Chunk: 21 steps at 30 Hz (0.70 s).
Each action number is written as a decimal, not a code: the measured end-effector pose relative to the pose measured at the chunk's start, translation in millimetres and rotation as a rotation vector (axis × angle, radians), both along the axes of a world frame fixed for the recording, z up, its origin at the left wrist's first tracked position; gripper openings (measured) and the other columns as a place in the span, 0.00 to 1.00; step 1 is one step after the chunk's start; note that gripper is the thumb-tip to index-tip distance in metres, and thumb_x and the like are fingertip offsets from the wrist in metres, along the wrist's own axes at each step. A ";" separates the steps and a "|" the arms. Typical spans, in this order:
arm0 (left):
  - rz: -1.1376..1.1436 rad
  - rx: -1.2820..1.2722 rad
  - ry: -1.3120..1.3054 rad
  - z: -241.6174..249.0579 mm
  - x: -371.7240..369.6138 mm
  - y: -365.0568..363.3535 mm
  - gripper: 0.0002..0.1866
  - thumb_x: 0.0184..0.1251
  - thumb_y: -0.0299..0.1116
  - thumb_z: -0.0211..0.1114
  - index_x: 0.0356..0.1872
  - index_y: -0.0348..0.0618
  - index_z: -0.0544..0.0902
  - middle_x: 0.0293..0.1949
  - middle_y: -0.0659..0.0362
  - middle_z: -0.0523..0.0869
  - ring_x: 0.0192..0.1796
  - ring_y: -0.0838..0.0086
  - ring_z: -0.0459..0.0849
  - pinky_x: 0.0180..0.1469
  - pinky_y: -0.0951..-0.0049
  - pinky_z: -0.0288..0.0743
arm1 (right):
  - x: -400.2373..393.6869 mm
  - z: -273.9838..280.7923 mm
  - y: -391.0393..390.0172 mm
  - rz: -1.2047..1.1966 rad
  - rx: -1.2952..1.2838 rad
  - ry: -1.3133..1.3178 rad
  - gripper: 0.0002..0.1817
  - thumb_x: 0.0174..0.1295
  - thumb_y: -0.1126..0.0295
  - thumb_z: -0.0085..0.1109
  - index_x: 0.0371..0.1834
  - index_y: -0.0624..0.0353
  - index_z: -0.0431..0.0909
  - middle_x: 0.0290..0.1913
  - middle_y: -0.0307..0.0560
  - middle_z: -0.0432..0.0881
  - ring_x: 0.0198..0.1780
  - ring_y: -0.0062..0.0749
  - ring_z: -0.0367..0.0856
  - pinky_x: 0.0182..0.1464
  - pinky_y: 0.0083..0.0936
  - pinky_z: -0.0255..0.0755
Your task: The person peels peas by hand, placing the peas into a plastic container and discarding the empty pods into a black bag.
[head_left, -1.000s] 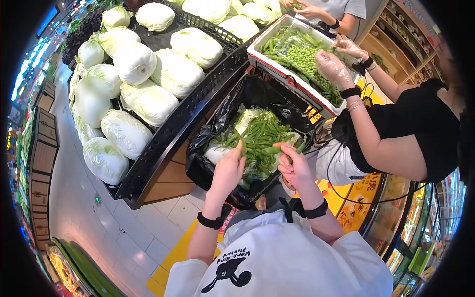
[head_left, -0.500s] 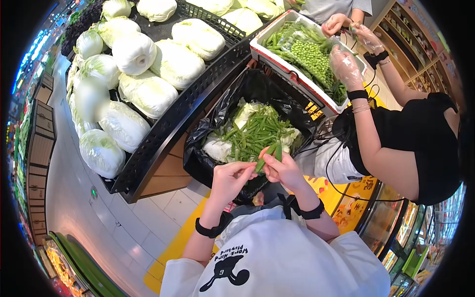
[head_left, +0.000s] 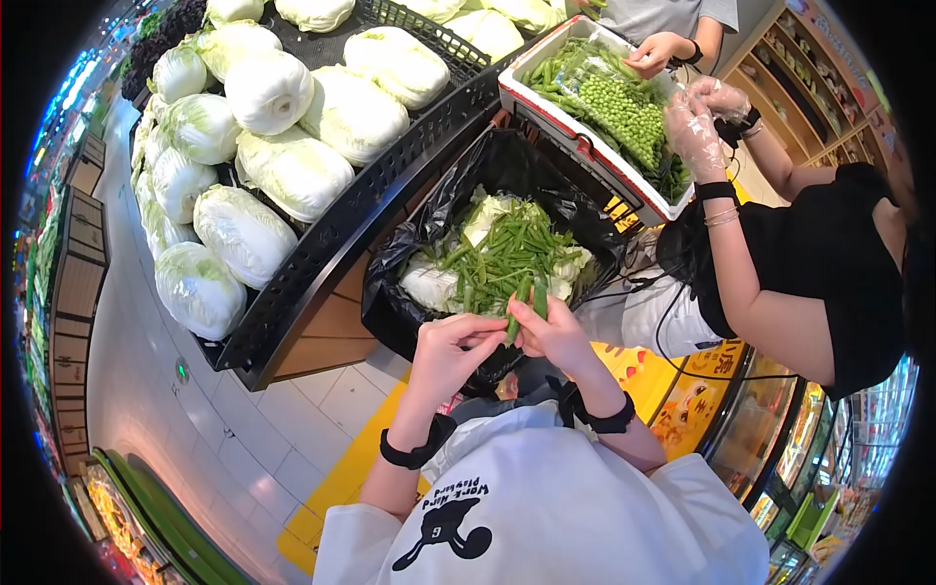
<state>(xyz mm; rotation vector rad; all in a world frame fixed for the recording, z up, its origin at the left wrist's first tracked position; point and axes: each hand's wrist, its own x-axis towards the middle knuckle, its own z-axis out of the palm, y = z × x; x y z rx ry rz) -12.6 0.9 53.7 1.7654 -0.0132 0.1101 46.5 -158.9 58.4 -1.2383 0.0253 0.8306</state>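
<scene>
A green pea pod (head_left: 514,325) is pinched between the fingertips of my left hand (head_left: 450,353) and my right hand (head_left: 554,339). A second pod (head_left: 540,295) sticks up from the fingers of my right hand. Both hands are closed, thumbs against fingers, over the near edge of a bin lined with a black bag (head_left: 385,292). Inside the bag lies a heap of empty-looking green pods (head_left: 502,258) with pale cabbage leaves (head_left: 429,285) around them.
A white foam box (head_left: 592,161) at upper right holds pods and shelled green peas (head_left: 624,115). A co-worker's gloved hands (head_left: 696,136) and another person's bare hand (head_left: 655,54) are by it. Chinese cabbages (head_left: 292,175) fill a black-edged display (head_left: 327,239) on the left.
The co-worker's gloved hands have come closer together beside the box. My hands stay nearly in place, with small finger shifts on the pod. The view has shifted slightly.
</scene>
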 end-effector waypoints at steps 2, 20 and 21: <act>-0.003 0.007 -0.080 0.3 -1.7 0.5 0.09 0.50 0.20 0.65 0.35 0.35 0.83 0.29 0.56 0.85 0.27 0.78 0.83 0.30 0.82 0.76 | -1.2 -0.6 -0.6 0.007 0.023 0.019 0.11 0.64 0.62 0.51 0.35 0.58 0.68 0.20 0.38 0.70 0.13 0.12 0.57 0.14 0.11 0.49; 0.045 -0.359 0.170 -19.4 -11.7 -5.7 0.06 0.53 0.22 0.65 0.33 0.33 0.81 0.29 0.57 0.85 0.28 0.82 0.82 0.32 0.83 0.76 | -13.4 -14.7 -3.8 -0.036 0.045 0.000 0.10 0.65 0.64 0.51 0.41 0.59 0.69 0.20 0.36 0.71 0.15 0.12 0.61 0.17 0.10 0.54; 0.046 -0.359 0.171 -19.7 -10.9 -4.5 0.06 0.53 0.22 0.65 0.33 0.33 0.81 0.29 0.57 0.85 0.28 0.82 0.82 0.32 0.83 0.76 | -12.6 -12.6 -3.7 0.005 0.031 -0.032 0.10 0.64 0.64 0.51 0.41 0.59 0.69 0.21 0.36 0.70 0.16 0.12 0.62 0.17 0.10 0.55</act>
